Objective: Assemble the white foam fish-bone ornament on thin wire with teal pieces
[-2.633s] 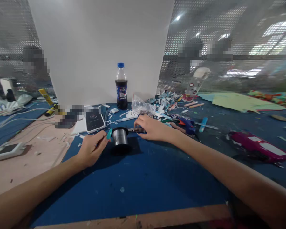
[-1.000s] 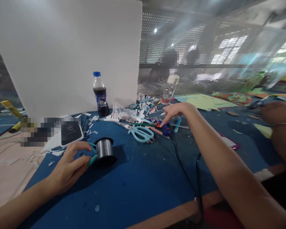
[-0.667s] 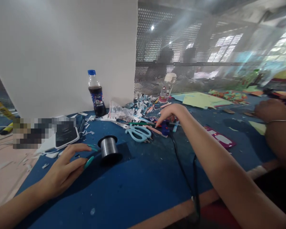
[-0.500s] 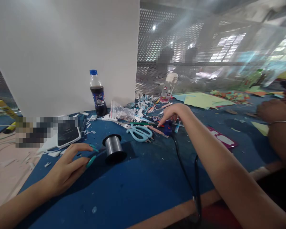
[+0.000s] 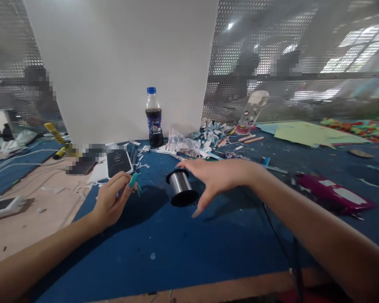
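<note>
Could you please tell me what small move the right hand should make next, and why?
Probably the right hand should close gently on the spool. Its fingers and thumb are spread wide at the spool's right side, while the left hand is apart from it.

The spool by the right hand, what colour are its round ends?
The spool has black round ends; they show in the head view, the only one.
</note>
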`<state>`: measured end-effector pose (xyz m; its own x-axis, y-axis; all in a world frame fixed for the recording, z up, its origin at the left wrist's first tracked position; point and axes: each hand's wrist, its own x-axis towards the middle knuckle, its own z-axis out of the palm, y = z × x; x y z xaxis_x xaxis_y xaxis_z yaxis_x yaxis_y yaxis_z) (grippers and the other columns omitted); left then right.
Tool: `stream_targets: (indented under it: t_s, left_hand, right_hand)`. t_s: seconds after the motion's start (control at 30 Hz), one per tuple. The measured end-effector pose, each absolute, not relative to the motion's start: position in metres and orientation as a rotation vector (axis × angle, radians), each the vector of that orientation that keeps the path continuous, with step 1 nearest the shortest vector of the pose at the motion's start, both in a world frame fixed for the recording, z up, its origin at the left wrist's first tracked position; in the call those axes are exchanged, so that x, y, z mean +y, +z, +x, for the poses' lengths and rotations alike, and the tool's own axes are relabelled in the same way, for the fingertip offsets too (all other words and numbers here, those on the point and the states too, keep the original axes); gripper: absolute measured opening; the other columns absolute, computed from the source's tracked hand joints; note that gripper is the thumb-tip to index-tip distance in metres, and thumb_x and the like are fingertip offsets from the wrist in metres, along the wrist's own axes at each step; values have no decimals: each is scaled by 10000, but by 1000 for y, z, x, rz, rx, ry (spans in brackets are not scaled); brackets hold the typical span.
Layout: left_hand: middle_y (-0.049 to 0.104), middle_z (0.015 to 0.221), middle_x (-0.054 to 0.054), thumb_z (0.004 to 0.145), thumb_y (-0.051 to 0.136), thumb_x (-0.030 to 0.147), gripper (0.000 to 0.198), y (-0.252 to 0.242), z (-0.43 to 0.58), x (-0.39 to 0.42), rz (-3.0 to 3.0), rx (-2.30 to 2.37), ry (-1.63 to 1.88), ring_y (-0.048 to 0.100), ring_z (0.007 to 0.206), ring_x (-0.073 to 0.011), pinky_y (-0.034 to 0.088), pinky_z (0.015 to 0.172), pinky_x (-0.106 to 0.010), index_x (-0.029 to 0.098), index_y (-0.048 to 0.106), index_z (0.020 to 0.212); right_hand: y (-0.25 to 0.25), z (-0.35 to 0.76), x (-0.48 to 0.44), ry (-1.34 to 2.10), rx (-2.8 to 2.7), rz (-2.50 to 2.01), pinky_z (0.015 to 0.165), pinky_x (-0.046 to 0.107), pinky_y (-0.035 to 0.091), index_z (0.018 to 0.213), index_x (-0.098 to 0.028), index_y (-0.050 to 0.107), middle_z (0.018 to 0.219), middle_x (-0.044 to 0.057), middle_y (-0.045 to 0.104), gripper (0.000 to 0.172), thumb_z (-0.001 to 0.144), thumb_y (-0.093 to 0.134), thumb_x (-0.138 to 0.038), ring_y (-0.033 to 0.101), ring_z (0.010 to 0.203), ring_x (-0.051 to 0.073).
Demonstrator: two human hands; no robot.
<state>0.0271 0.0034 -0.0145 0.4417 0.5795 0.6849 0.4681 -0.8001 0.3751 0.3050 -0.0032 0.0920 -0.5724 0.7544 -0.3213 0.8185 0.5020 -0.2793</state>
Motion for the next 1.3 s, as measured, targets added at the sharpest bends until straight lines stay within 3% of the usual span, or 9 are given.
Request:
stream_targets:
  t_s: [0.1, 0.17, 0.37, 0.5, 0.6, 0.73, 0.93, 1.13, 1.3]
  left_hand:
    - [535, 762, -33, 918, 370, 159, 223, -13, 27, 4, 2434, 987, 1343, 530, 706, -118, 422, 661, -246, 161, 510, 744]
    - [529, 752, -31, 922, 364, 170, 234, -13, 27, 5, 2391, 988, 1352, 522, 702, -118, 414, 664, -247, 159, 512, 740]
    - [514, 712, -23, 926, 364, 216, 260, -13, 27, 7, 2376, 994, 1326, 504, 669, -117, 397, 637, -239, 156, 517, 725]
    - [508, 700, -24, 931, 355, 268, 291, -12, 27, 8, 2329, 1041, 1309, 503, 668, -127, 399, 638, -251, 162, 518, 714]
    - [509, 692, -21, 933, 350, 281, 310, -12, 27, 9, 2290, 1059, 1300, 504, 665, -127, 401, 643, -255, 164, 511, 695]
    - [516, 694, -19, 934, 349, 278, 303, -12, 27, 11, 2264, 1071, 1302, 501, 669, -128, 399, 648, -260, 168, 507, 700]
    - [511, 686, -13, 932, 361, 274, 300, -12, 27, 11, 2222, 1076, 1332, 498, 664, -122, 392, 647, -261, 166, 505, 692]
    - [511, 683, -14, 926, 374, 280, 304, -13, 26, 12, 2222, 1066, 1311, 502, 655, -120, 391, 635, -256, 161, 508, 680]
    - [506, 664, -10, 933, 358, 293, 314, -16, 26, 14, 2226, 1039, 1283, 497, 624, -111, 392, 611, -249, 163, 491, 679]
  right_hand:
    - [76, 288, -2, -604, 2623, 1329, 752, 396, 461, 1263, -136, 405, 1192, 176, 509, 821, 635, 617, -620, 526, 1018, 336]
    - [74, 289, 0, -601, 2628, 1306, 734, 381, 458, 1224, -170, 434, 1167, 157, 508, 713, 661, 620, -566, 535, 986, 320]
    - [84, 300, 0, -451, 2427, 1468, 697, 405, 466, 1334, -255, 392, 1243, 155, 459, 814, 607, 690, -466, 527, 1008, 371]
    - [79, 290, -2, -357, 2633, 1384, 914, 516, 358, 1436, -244, 236, 1378, 154, 368, 983, 613, 674, -555, 303, 1245, 424]
    - [72, 283, -1, -474, 2706, 1381, 950, 541, 315, 1444, -266, 198, 1434, 122, 314, 1027, 600, 650, -636, 217, 1288, 425]
    - [61, 275, -1, -658, 2833, 1332, 936, 465, 358, 1381, -251, 339, 1348, 112, 419, 876, 652, 599, -661, 351, 1214, 350]
    - [56, 265, -6, -765, 2881, 1329, 884, 371, 410, 1393, -244, 300, 1281, 110, 441, 798, 731, 563, -603, 489, 1079, 266]
    - [75, 289, -2, -456, 2625, 1330, 836, 425, 432, 1347, -216, 414, 1289, 144, 453, 782, 667, 649, -524, 481, 1103, 347]
    - [78, 297, 1, -425, 2566, 1370, 825, 436, 441, 1335, -242, 424, 1317, 136, 450, 784, 643, 655, -532, 468, 1129, 368]
